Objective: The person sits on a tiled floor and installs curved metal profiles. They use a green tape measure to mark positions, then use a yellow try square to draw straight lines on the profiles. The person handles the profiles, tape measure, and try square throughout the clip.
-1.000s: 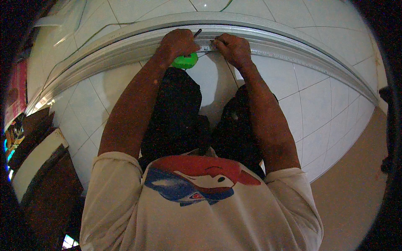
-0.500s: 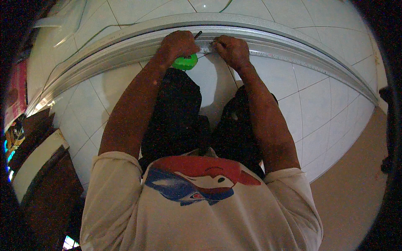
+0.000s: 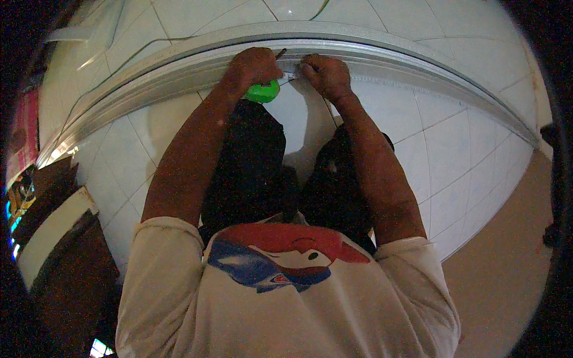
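Observation:
My left hand (image 3: 253,65) is closed around a bright green tape measure (image 3: 263,92), whose case shows below the fist. A thin dark stick, perhaps a pen or marker (image 3: 281,53), juts from the same hand toward the upper right. Just to the right, my right hand (image 3: 327,74) is closed, its fingertips bent down at the near side of a long silver metal profile (image 3: 412,62). What those fingers pinch is hidden. A pale tape blade (image 3: 382,81) runs along the profile's near edge, rightward from my right hand; a short bit shows between the hands.
The profile lies across white floor tiles (image 3: 441,143), its ends bending toward both rims. A thin green cable (image 3: 137,51) trails behind it at the left. Dark brown boards (image 3: 65,262) stand at the lower left. A brown floor area (image 3: 495,256) borders the tiles at right.
Both hands have shifted slightly; the right one sits a little farther left. The dark stick in my left hand shows lower. The tape measure stays in the left hand.

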Demonstrator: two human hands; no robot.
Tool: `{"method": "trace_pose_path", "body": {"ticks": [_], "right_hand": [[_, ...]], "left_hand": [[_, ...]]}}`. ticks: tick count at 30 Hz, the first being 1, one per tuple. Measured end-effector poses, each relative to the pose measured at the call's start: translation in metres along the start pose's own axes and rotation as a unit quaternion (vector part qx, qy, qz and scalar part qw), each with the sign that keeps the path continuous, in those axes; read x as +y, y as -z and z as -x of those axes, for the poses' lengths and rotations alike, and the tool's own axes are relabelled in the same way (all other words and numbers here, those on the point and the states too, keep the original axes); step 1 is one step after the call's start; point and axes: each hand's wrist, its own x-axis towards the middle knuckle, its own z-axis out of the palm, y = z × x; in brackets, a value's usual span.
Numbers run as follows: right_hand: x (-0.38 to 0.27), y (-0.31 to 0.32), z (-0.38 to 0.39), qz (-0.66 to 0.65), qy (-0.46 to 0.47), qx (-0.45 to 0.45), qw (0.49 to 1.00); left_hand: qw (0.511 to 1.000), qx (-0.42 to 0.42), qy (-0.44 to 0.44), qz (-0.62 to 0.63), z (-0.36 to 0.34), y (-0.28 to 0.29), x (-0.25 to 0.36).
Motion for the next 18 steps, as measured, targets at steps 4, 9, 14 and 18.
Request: {"method": "trace_pose_path", "body": {"ticks": [4, 9, 14, 18], "right_hand": [[-0.001, -0.003, -0.001, -0.077, -0.023, 0.049, 0.996], [0.0, -0.004, -0.001, -0.049, -0.019, 0.045, 0.998], [-0.003, -0.003, -0.001, -0.037, -0.032, 0.037, 0.998], [-0.005, -0.002, 0.002, -0.05, -0.018, 0.045, 0.998]], "left_hand": [[0.999, 0.022, -0.02, -0.038, 0.002, 0.003, 0.004], [0.997, -0.055, 0.059, -0.001, 0.004, 0.014, 0.013], [0.992, -0.097, 0.069, 0.035, 0.003, 0.019, 0.017], [0.995, -0.082, 0.053, 0.021, 0.002, 0.017, 0.014]]}}
